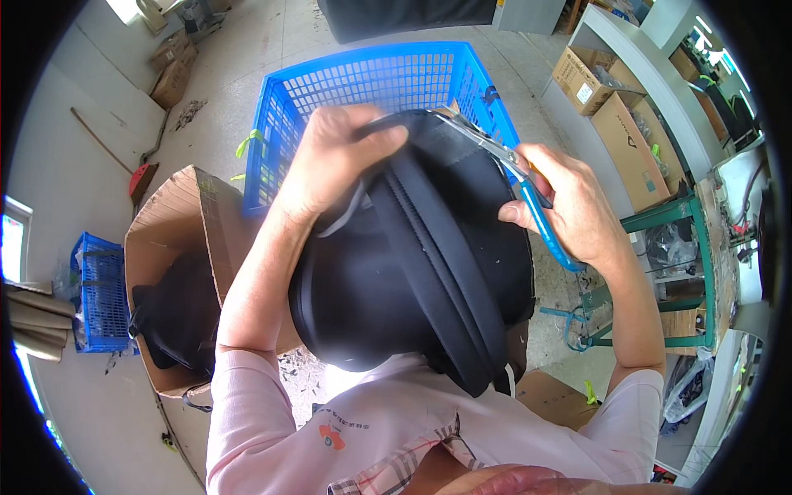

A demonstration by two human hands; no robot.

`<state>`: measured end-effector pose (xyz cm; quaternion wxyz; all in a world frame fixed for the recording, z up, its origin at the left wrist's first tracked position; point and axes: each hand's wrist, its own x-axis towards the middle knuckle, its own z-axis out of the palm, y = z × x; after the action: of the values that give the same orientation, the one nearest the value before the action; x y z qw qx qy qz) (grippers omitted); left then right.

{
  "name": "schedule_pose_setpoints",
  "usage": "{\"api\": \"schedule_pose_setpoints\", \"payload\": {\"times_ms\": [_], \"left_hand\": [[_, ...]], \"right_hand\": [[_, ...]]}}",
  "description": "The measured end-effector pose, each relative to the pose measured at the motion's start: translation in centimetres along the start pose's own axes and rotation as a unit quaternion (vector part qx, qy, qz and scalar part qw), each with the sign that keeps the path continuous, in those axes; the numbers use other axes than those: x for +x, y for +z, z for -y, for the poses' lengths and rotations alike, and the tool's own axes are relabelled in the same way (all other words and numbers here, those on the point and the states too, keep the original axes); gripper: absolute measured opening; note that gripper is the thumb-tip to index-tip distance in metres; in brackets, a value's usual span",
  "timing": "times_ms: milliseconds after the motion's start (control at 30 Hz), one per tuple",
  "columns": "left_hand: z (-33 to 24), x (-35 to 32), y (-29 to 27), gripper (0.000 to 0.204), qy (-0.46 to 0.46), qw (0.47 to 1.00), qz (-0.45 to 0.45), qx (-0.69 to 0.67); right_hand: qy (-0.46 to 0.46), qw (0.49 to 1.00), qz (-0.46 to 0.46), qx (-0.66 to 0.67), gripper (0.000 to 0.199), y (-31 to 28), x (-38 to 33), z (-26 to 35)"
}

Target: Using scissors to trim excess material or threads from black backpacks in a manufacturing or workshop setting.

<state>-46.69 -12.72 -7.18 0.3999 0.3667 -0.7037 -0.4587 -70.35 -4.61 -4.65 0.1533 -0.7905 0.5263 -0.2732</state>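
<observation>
A black bag (363, 301) with a long padded strap (437, 264) down its middle lies against my front. My left hand (334, 157) is closed on its upper edge, thumb on top and fingers behind, slightly blurred. In my right hand (573, 206) is a pair of long-jawed metal pliers (540, 224) with blue handles. The handles are spread somewhat within my grip. The pliers' silver jaws lie along the bag's top edge, to the right of my left hand; whether they pinch the fabric I cannot tell.
A blue plastic crate (363, 59) stands on the floor just beyond the bag. To the left is an open cardboard box (177, 210) with black items inside, and a smaller blue crate (103, 289). Cardboard boxes (631, 136) and a green metal frame (705, 272) line the right.
</observation>
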Motion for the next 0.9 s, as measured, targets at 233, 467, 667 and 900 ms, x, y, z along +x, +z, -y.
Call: {"api": "schedule_pose_setpoints", "payload": {"times_ms": [233, 467, 667, 900], "left_hand": [[-0.8, 0.0, 0.5, 0.019, 0.029, 0.997, 0.004, 0.078], [-1.1, 0.3, 0.8, 0.019, 0.018, 0.997, 0.032, 0.072], [-1.4, 0.6, 1.0, 0.021, 0.028, 0.994, 0.041, 0.096], [-3.2, 1.3, 3.5, 0.023, 0.116, 0.976, 0.086, 0.162]], "right_hand": [[-0.064, 0.996, 0.003, -0.063, 0.041, -0.7, -0.1, -1.5], [-0.086, 0.995, 0.001, -0.051, 0.038, -1.1, -0.6, -1.8], [-0.031, 0.997, 0.019, -0.063, 0.035, -1.4, -1.2, -1.6], [0.036, 0.962, -0.084, 0.257, 0.039, 1.5, 1.2, -1.7]]}}
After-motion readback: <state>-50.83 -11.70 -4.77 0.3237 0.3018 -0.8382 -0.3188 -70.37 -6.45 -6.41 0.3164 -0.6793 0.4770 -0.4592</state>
